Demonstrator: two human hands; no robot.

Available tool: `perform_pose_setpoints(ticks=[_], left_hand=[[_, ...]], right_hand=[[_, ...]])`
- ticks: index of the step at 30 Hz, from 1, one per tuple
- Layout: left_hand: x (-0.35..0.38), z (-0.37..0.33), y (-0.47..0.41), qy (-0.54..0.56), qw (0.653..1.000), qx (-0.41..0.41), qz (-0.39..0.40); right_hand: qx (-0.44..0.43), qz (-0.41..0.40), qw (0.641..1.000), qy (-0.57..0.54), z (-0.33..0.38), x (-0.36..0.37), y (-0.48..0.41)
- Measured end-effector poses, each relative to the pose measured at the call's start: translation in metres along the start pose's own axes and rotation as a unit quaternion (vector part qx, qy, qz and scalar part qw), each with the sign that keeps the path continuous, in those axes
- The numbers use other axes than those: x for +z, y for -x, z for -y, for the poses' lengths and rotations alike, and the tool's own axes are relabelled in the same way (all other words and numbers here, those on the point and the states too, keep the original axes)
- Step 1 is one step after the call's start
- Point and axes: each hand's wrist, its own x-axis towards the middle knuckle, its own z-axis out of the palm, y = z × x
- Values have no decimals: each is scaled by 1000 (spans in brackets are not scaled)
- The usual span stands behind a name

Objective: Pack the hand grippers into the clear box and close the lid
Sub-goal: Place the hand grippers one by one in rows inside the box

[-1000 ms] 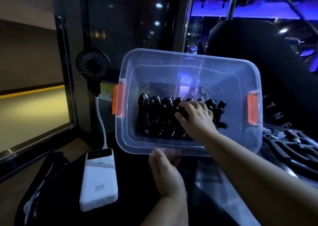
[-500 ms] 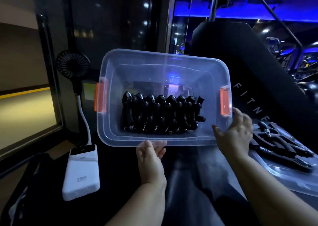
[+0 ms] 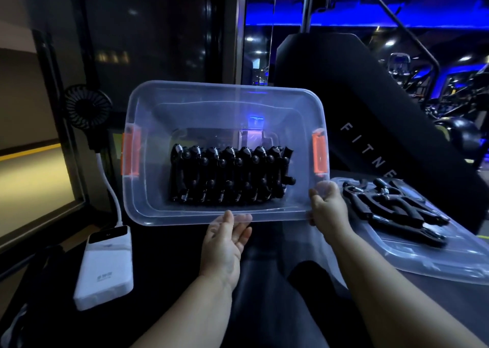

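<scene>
At lower centre, our left hand (image 3: 227, 244) and right hand (image 3: 329, 208) pinch the clear box (image 3: 211, 109) rim; hand grippers (image 3: 230, 178) lie inside.

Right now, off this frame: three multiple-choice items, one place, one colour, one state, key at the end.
1. Where do the loose grippers lie? A on the lid, right of the box; B under the box; C left of the box.
2. What colour are the latches on the box? A blue; B orange; C green.
3. What state is the box in? A lid on; B open, row of grippers inside; C open, empty.
Key: 1 A, they rest on the clear lid; 2 B, both side latches show orange; 3 B, no lid on it, the row shows inside.
</scene>
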Motion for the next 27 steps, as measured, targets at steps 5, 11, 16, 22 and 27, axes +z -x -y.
perform_pose_setpoints(ticks=[5, 11, 16, 22, 27], left_hand=[[11, 2, 4, -6, 999, -37, 26], [30, 9, 19, -30, 996, -70, 45], [38, 24, 28, -36, 996, -57, 57], [35, 28, 34, -66, 996, -3, 65], [34, 29, 33, -70, 995, 27, 73]], right_hand=[[-16, 4, 1000, -21, 3, -11, 4], [-20, -11, 1000, -3, -1, -40, 8], [-16, -7, 1000, -15, -1, -49, 14], [-36, -3, 999, -24, -2, -51, 19], [-43, 1, 998, -44, -7, -53, 14]])
